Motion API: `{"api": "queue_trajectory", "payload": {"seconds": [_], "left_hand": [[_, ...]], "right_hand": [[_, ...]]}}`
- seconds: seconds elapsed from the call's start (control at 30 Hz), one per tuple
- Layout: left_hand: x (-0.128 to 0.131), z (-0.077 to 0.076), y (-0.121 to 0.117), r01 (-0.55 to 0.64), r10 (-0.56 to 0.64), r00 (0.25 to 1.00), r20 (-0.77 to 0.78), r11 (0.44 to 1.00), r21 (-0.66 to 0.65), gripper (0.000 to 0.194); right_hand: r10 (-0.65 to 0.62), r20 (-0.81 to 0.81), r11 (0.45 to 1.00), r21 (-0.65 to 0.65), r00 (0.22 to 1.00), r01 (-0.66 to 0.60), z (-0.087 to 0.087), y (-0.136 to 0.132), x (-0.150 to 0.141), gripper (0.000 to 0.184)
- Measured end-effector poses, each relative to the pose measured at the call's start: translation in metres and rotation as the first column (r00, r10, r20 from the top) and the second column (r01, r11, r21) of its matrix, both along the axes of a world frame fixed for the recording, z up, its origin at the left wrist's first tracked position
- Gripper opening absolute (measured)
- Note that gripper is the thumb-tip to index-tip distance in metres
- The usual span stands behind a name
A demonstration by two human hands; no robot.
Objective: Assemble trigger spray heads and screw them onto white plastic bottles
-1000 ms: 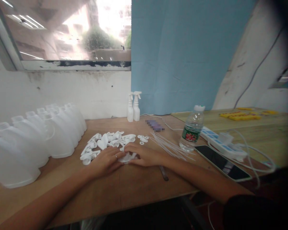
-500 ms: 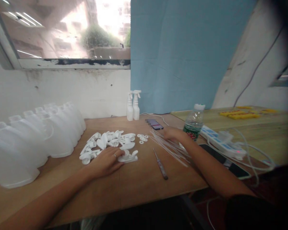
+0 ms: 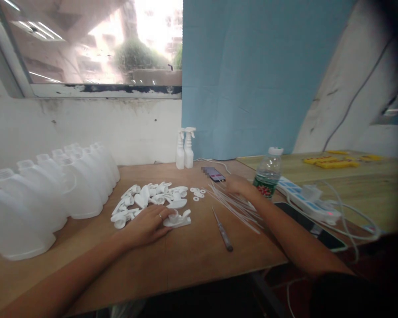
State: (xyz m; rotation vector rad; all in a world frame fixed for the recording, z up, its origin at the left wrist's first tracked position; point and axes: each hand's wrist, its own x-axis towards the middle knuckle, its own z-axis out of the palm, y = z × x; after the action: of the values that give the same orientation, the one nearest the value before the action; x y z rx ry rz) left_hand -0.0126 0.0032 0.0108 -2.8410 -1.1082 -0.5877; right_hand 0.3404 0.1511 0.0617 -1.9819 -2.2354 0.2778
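My left hand rests on the table with its fingers curled on a white spray trigger head. A pile of similar white trigger heads lies just beyond it. My right hand reaches over the far ends of thin clear dip tubes, beside a phone. Its fingers look pinched together, but what is between them is hidden. Small white ring washers lie between the pile and the tubes. A screwdriver lies on the table between my hands.
Several translucent jugs stand at the left. Two white spray bottles stand by the wall. At the right are a drink bottle, a power strip with cables, a dark tablet-like device and yellow packets.
The whole view has shifted slightly. My left hand stays at the trigger head, and my right hand stays over the tube ends with hardly any movement.
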Motion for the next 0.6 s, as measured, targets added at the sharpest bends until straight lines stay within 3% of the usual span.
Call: {"api": "queue_trajectory", "payload": {"seconds": [0.17,0.33,0.47,0.6], "left_hand": [[0.0,0.0,-0.001,0.009,-0.009,1.0,0.023,1.0,-0.007,0.039],[0.0,0.001,-0.001,0.023,-0.022,0.999,0.04,1.0,-0.019,0.038],[0.0,0.001,-0.001,0.027,-0.024,0.998,0.062,0.999,-0.037,0.039],[0.002,0.002,-0.002,0.015,-0.009,0.996,0.089,0.998,-0.066,0.039]], "right_hand": [[0.164,-0.281,0.98,0.158,0.946,-0.123,0.017,-0.009,-0.018,0.029],[0.437,-0.53,0.899,0.251,0.726,-0.358,0.015,-0.029,-0.05,0.035],[0.528,-0.607,0.823,0.192,0.594,-0.535,-0.002,-0.039,-0.068,0.027],[0.562,-0.601,0.742,0.064,0.567,-0.667,-0.021,-0.038,-0.073,0.022]]}}
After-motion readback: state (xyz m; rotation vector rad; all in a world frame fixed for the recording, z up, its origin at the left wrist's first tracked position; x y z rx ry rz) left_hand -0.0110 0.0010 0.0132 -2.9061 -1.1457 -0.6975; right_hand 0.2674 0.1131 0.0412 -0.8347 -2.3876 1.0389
